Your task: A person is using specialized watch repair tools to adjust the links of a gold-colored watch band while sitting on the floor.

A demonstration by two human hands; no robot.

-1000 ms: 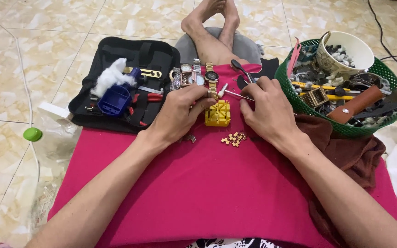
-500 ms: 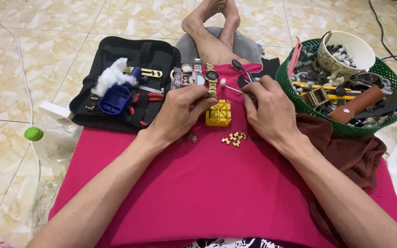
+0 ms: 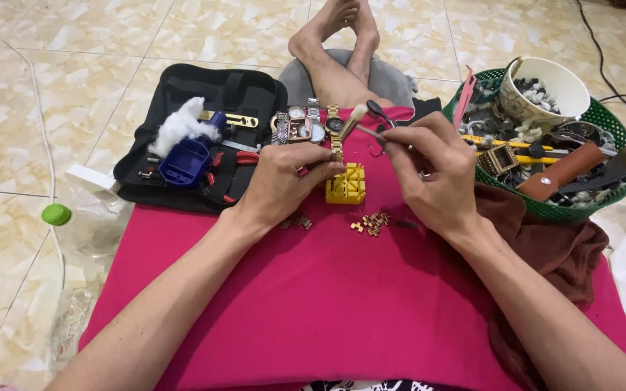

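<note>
a floor of beige marbled tiles [image 3: 182, 29] spreads all round, and over the person's lap lies a bright pink cloth [image 3: 342, 304] that serves as the work surface.

from the head camera: the left hand [image 3: 284, 181] rests on the cloth with its fingers curled, the fingertips [image 3: 331, 168] pressed to the near side of a small yellow watch band holder block [image 3: 346, 184]. a gold watch [image 3: 335, 130] lies just beyond those fingertips, its band running down into the block. the right hand [image 3: 429, 170] hovers just right of the block, thumb and forefinger pinched shut on a thin pin tool [image 3: 371, 132] whose pale tip points up and left over the watch. just below the right hand's fingers, on the cloth, sits a little heap of loose gold band links [image 3: 371, 223]; a few more small bits lie under the left hand's heel.

beyond the left fingers a row of other wristwatches [image 3: 297, 124] lies at the edge of an open black tool case [image 3: 248, 94], which holds a blue tool [image 3: 190, 161] and a tuft of white cotton [image 3: 179, 129]. to the right of the right hand, a green plastic basket [image 3: 603, 123] is packed with tools and a white cup [image 3: 552, 87]. a brown cloth [image 3: 552, 250] lies crumpled below the basket. bare feet [image 3: 342, 29] stretch out past the watches.
</note>
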